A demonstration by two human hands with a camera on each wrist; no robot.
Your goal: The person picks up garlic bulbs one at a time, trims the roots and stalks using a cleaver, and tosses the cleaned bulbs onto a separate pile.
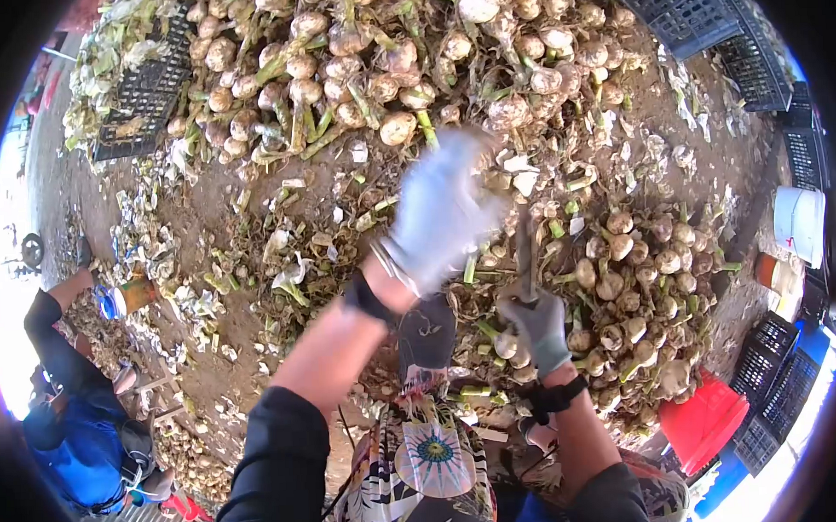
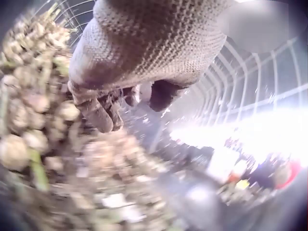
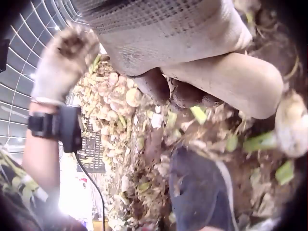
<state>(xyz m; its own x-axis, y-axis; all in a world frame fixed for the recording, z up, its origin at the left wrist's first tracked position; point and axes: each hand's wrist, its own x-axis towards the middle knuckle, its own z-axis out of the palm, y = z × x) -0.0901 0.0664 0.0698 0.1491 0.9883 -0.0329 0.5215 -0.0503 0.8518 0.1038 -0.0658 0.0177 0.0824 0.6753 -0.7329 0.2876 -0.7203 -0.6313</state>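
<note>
We think the bulbs [image 1: 621, 246] beside our right hand [image 1: 540, 326], which grips a dark tool [image 1: 526, 257], are done, but the big heap [image 1: 398, 128] ahead isn't, and we can't tell our left hand's [image 1: 444, 214] grip.

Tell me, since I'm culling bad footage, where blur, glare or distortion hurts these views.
Head: left hand motion-blurred, right hand crisper; fisheye curvature, black corners, white glare at both side edges. Left wrist: litter smeared, glare blowing out the right side, a hazy patch upper right. Right wrist: mostly readable, glare lower left, dark corners.
</note>
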